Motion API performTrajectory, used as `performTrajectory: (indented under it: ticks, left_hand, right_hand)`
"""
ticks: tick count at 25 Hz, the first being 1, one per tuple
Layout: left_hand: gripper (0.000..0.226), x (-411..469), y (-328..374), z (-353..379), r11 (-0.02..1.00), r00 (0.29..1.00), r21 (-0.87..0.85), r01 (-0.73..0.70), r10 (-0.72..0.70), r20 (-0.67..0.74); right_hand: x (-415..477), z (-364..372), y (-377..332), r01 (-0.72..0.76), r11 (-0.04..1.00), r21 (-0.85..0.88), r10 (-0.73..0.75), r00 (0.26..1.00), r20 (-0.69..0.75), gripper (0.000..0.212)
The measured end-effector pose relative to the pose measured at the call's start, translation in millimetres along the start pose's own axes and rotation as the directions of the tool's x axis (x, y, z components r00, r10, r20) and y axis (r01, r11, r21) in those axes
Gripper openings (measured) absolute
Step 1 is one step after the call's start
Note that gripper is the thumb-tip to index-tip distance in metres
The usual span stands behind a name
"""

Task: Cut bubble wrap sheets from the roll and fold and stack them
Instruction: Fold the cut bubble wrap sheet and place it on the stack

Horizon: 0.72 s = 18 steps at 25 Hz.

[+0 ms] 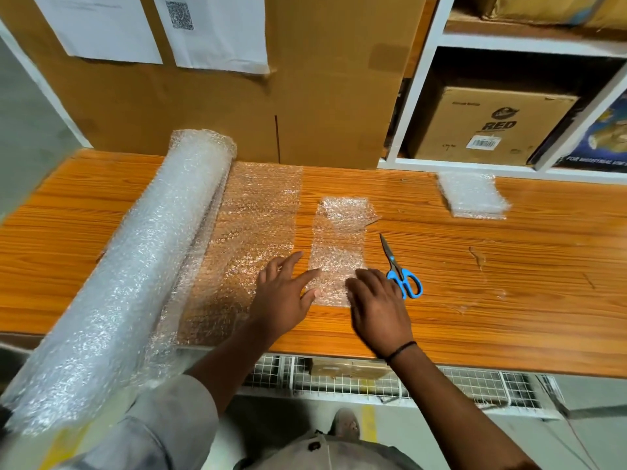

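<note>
A big bubble wrap roll (pixel 135 266) lies on the left of the wooden table (pixel 509 283), its loose end (pixel 251 232) spread flat to the right. A cut strip of bubble wrap (pixel 339 245) lies in the middle, its far end folded over. My left hand (pixel 288 293) rests with straight fingers on the strip's near left corner and the loose end. My right hand (pixel 376 303) lies on the strip's near right corner, fingers bent down onto it. Blue-handled scissors (pixel 400 269) lie closed just right of that hand. A stack of folded sheets (pixel 471 195) sits at the far right.
Large cardboard boxes (pixel 237 96) stand against the table's back edge. White shelving (pixel 509 106) with a carton fills the back right. A wire rack (pixel 373 378) sits under the table's front edge, above the floor.
</note>
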<state>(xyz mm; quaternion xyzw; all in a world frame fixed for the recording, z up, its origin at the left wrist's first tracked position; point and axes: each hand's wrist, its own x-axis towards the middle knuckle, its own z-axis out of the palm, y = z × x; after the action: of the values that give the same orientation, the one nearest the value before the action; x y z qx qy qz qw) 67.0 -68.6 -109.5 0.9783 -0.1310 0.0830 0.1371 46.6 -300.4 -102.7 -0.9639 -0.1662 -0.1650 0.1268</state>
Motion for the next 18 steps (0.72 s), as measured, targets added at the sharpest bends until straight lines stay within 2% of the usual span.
performTrajectory:
  ticks: [3, 6, 8, 11, 15, 18]
  left_hand:
    - [0.044, 2, 0, 1, 1.0, 1.0, -0.027, 0.005, -0.005, 0.017]
    - [0.044, 0, 2, 0, 0.997, 0.998, -0.064, -0.05, 0.047, -0.052]
    - [0.041, -3, -1, -2, 0.981, 0.983, -0.11, -0.16, 0.149, -0.103]
    - [0.043, -7, -6, -6, 0.948, 0.954, -0.132, -0.291, 0.278, -0.107]
    - [0.027, 1, -13, -9, 0.92, 0.926, -0.113, -0.374, 0.364, -0.097]
    - [0.022, 5, -8, -14, 0.903, 0.92, -0.183, -0.39, 0.376, -0.107]
  right_hand:
    - [5, -8, 3, -0.119, 0.992, 0.049, 0.122, 0.99, -0.064, 0.025]
    - [6, -10, -7, 0.02, 0.995, 0.095, -0.016, 0.999, -0.033, 0.028]
    - [-2, -4, -9, 0.083, 0.988, 0.132, -0.089, 0.995, 0.038, 0.028]
    - [-12, -1, -8, 0.072, 0.98, 0.185, -0.09, 0.992, 0.09, 0.037]
    - [-14, -6, -7, 0.048, 0.972, 0.229, -0.077, 0.99, 0.119, 0.049]
    - [-12, -10, -1, 0.046, 0.973, 0.225, -0.078, 0.988, 0.135, 0.055]
